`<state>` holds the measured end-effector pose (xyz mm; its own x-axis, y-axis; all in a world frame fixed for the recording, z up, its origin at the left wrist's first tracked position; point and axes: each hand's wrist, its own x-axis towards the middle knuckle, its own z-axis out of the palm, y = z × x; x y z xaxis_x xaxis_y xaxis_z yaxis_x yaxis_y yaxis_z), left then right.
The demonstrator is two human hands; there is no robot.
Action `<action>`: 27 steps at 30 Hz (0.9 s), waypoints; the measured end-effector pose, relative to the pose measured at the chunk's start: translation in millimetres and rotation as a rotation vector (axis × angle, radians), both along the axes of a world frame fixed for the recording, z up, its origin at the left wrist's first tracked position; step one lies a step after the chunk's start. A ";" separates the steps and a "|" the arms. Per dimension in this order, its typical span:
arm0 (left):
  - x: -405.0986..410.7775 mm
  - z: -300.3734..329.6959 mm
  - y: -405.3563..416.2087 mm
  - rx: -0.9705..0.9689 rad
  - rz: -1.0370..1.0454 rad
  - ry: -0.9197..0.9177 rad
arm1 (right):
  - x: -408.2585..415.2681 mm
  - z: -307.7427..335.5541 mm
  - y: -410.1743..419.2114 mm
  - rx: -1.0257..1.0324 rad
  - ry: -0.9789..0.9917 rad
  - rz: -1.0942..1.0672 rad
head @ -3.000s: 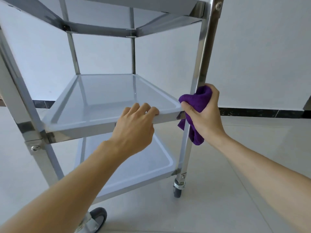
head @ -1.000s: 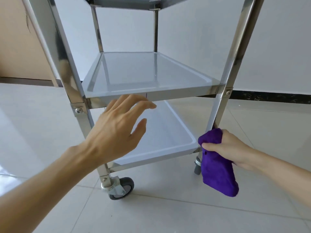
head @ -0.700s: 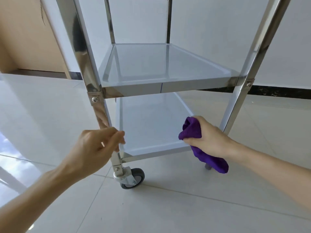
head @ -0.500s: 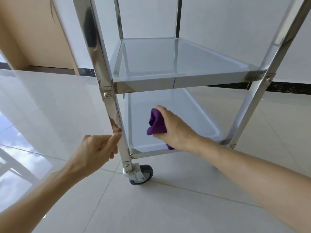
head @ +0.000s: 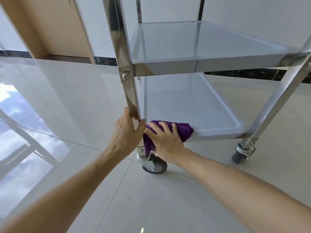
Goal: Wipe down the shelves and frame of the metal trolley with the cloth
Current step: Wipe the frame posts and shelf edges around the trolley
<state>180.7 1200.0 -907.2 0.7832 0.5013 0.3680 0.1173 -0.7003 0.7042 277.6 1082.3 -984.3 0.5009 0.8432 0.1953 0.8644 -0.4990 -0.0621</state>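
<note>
left hand (head: 125,133) curled gripping, right hand (head: 165,140) fingers (head: 162,126) spread

the metal trolley (head: 127,47) stands upright on castors, its shiny steel posts carrying shallow tray shelves, grey and glossy. the purple cloth (head: 182,130) lies bunched on the near left corner of the bottom shelf (head: 193,105), draped over its near rim.

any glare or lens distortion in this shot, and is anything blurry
Head view: window glare reflects off the glossy floor tiles at left; wide-angle lens bows the trolley post; the hands and purple cloth look sharp, the far right post slightly smeared.
</note>
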 end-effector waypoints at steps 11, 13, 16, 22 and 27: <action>1.6 -3.4 6.3 0.067 -0.071 -0.004 | 75.5 13.6 -131.2 -0.159 -0.088 -0.119; 2.6 -4.0 5.0 0.060 -0.085 -0.007 | 83.9 13.3 -153.4 -0.147 -0.062 -0.197; 4.9 -6.4 2.1 0.035 -0.074 -0.012 | 73.6 4.6 -145.7 -0.150 -0.115 -0.312; 6.1 -10.1 -0.7 -0.004 -0.036 -0.037 | 19.2 -6.4 -42.4 -0.099 -0.132 -0.184; 3.6 -9.1 6.5 -0.012 -0.027 -0.015 | -6.9 -6.2 8.2 -0.078 -0.090 -0.045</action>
